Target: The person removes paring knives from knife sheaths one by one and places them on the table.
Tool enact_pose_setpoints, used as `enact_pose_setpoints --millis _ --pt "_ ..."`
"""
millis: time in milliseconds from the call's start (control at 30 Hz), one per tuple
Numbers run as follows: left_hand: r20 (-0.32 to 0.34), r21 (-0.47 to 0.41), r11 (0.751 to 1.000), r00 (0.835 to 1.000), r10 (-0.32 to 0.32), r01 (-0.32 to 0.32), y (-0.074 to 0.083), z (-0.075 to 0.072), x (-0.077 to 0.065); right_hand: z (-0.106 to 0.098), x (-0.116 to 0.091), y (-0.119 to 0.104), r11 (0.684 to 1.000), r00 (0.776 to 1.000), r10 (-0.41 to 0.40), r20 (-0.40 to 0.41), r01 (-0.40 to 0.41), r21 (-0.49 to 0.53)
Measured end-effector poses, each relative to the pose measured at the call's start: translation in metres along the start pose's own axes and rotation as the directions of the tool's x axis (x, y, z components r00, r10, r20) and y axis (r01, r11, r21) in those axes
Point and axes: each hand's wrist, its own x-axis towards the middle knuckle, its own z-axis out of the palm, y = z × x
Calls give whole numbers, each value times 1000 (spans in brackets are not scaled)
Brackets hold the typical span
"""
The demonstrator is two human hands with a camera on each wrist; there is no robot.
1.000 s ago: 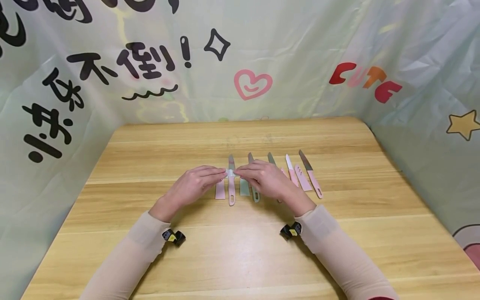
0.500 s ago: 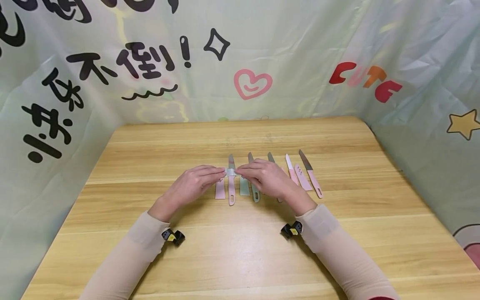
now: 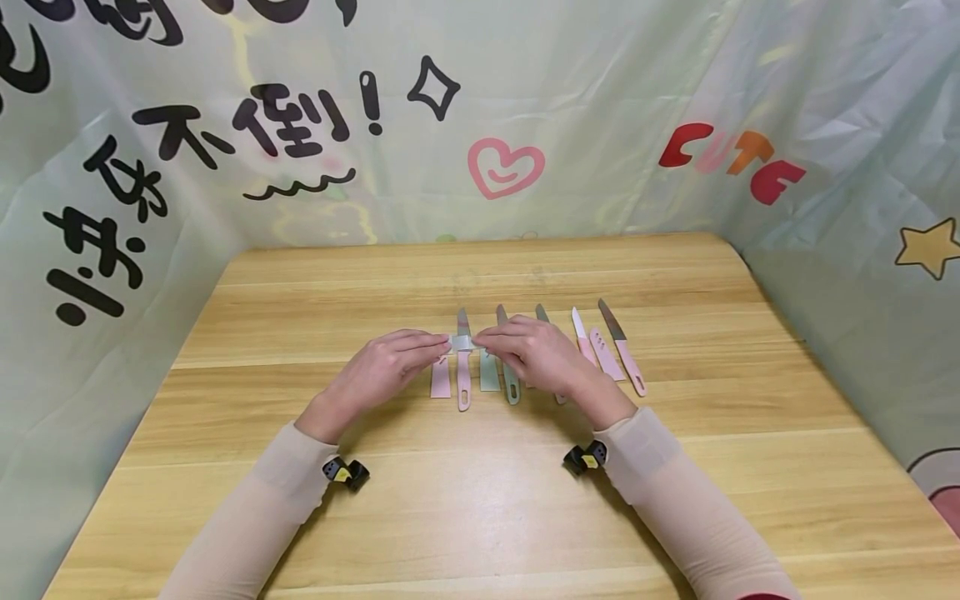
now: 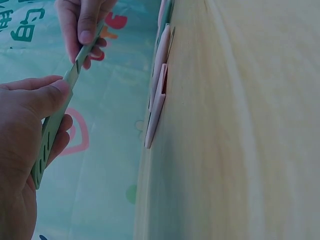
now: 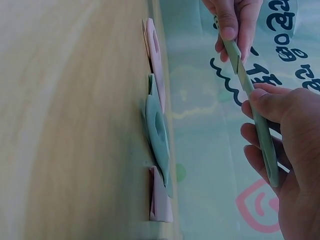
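Note:
My left hand [image 3: 390,367] holds a pale green knife sheath [image 4: 44,155] with slots along it, thumb on one face and fingers behind. My right hand [image 3: 536,354] grips the green handle [image 5: 264,135] of a knife. Between the hands, a short stretch of the blade [image 5: 245,79] shows, the rest of it hidden inside the sheath. Both are held above the table, over a row of knives. Below the hands lie a pink-handled knife [image 3: 464,383] and a green-handled knife [image 3: 513,392], with a pink sheath [image 3: 440,383] and a green sheath [image 3: 489,379] beside them.
Right of the right hand lie a small white-bladed knife [image 3: 586,350], a pink sheath [image 3: 606,358] and a dark-bladed pink knife [image 3: 630,367]. Another knife [image 3: 543,315] is partly covered by that hand. A printed curtain [image 3: 600,100] surrounds the wooden table [image 3: 465,517].
The right hand has shifted slightly to the right, and the gap between the hands has widened, with a little more blade showing. The left hand has barely moved.

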Motion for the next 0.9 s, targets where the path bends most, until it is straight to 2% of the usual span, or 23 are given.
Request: enact_pose_setpoints --millis 433,900 --pt "25 2 1000 999 -29 29 1 -3 -1 -3 -1 0 1000 1000 21 3 -21 11" --pt "22 6 999 999 -33 33 -2 -4 -3 -5 -1 0 999 999 30 27 -30 -11"
